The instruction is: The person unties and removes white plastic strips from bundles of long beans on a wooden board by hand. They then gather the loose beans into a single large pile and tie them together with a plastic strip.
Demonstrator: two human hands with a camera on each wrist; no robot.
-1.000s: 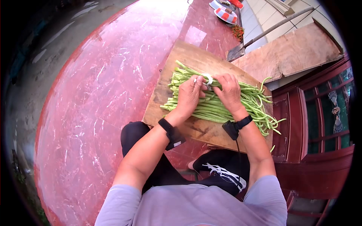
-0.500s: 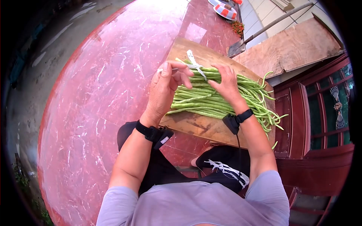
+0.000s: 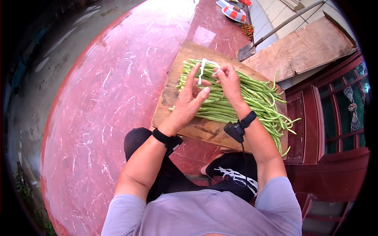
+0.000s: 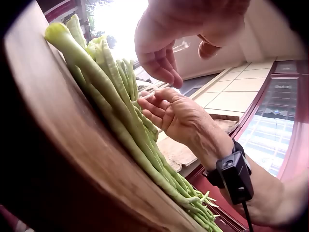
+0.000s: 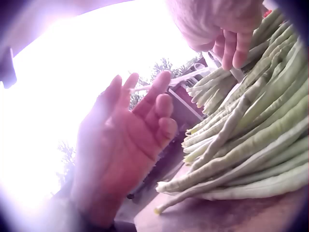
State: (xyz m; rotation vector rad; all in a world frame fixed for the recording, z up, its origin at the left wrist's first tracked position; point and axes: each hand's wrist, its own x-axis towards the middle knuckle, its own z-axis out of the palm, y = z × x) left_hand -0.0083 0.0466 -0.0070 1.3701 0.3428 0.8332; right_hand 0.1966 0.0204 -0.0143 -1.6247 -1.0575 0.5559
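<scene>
A bundle of long green beans (image 3: 232,96) lies across a wooden board (image 3: 165,106). Around its upper part runs a white strip (image 3: 202,70), one length of it stretching toward each hand. My right hand (image 3: 229,82) pinches the strip between thumb and curled fingers, just over the beans; the left wrist view shows this right hand (image 4: 186,118) from the side. My left hand (image 3: 189,102) is spread, thumb apart from the fingers, with the strip at its fingertips. In the right wrist view the strip (image 5: 190,76) crosses behind a fingertip of the left hand (image 5: 128,140).
More white strips (image 3: 238,179) lie over the person's dark-trousered leg. A plywood sheet (image 3: 299,51) and a long-handled shovel (image 3: 248,51) stand beyond the board. On the right is a red door (image 3: 307,129). Basins (image 3: 234,13) and a heap of red peppers (image 3: 247,30) sit farther off.
My left hand drew leftward off the bundle with the strip, then came back right and spread its fingers. My right hand lifted off the beans and now pinches the strip.
</scene>
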